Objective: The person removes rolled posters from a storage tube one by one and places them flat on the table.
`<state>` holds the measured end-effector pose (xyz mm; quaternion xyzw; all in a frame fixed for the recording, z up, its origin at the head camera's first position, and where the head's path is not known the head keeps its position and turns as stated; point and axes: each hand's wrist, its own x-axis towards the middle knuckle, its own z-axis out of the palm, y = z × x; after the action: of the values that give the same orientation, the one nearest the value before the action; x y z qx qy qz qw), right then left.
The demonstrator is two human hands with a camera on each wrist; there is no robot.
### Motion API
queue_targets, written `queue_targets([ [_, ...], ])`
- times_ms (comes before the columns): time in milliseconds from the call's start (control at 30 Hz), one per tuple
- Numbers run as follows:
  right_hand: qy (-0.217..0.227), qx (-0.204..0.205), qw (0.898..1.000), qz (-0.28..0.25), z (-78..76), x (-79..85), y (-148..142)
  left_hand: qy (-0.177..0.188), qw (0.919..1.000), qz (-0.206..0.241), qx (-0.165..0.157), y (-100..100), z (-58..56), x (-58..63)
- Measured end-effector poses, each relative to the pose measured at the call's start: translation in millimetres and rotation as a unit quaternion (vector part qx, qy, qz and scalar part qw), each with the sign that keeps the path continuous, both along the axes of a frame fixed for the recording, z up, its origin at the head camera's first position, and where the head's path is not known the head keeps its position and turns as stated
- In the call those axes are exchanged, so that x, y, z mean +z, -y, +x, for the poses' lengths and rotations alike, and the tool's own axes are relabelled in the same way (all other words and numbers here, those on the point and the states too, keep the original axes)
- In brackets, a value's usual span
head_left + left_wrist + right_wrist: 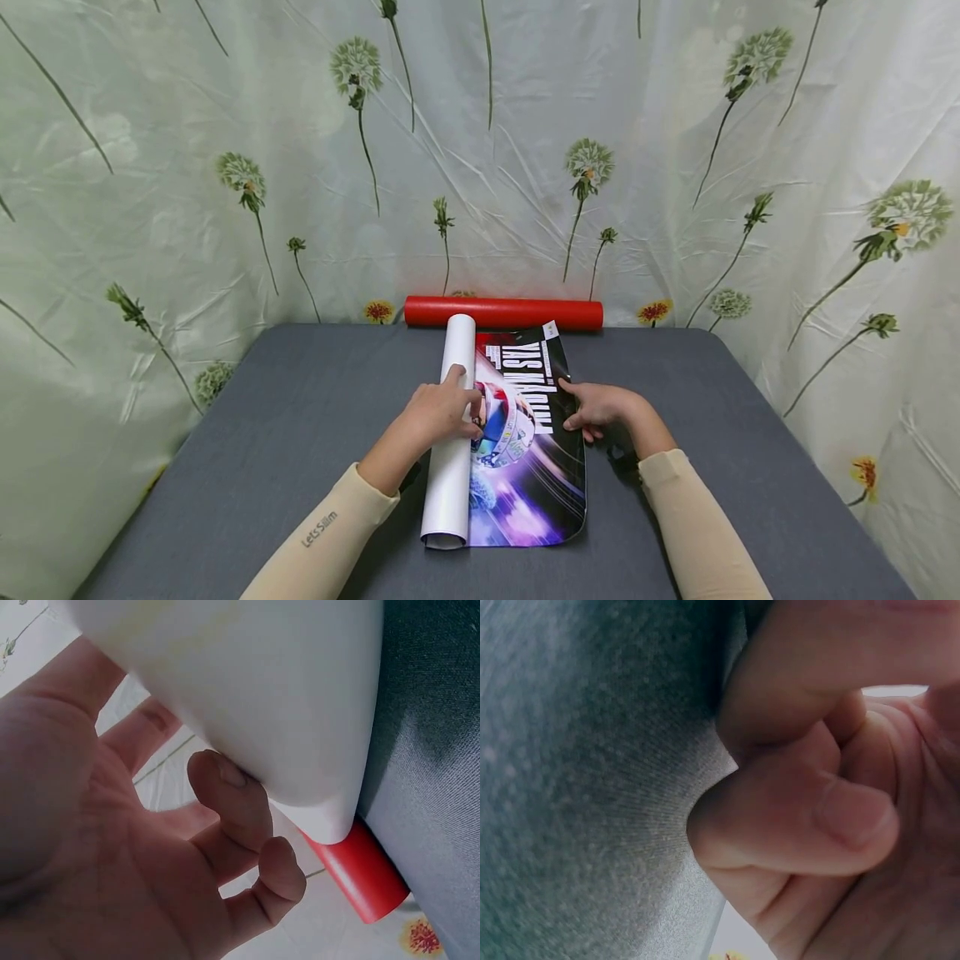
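Note:
A glossy printed poster lies on the table, its left part wound into a white roll and its printed right part spread flat. My left hand lies over the roll near its middle, holding it with bent fingers. In the left wrist view two fingertips curl against the white roll. My right hand holds the poster's right edge, with thumb and forefinger on the dark print. Its other fingers are curled close over the grey cloth in the right wrist view; the poster's edge is hidden there.
Behind the poster a red tube lies crosswise at the table's back edge. Grey cloth covers the table. A pale curtain with dandelion prints hangs behind and at both sides.

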<state>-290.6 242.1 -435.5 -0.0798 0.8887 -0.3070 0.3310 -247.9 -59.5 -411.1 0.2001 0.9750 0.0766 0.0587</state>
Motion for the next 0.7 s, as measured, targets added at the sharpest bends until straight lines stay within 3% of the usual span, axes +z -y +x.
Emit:
queue_targets([
  [233, 0.005, -0.010, 1.000, 0.000, 0.5, 1.3, -0.4, 0.003, 0.9997, -0.020, -0.013, 1.4, 0.4, -0.1],
  [533, -0.003, -0.005, 1.000, 0.001, 2.1, 1.4, -1.8, 0.003, 0.9998, -0.018, -0.001, 2.2, -0.4, 0.4],
  [700, -0.008, -0.001, 1.000, 0.005, 2.2, 1.2, -3.3, -0.004, 0.9996, -0.025, -0.011, 3.5, -0.7, -2.0],
])
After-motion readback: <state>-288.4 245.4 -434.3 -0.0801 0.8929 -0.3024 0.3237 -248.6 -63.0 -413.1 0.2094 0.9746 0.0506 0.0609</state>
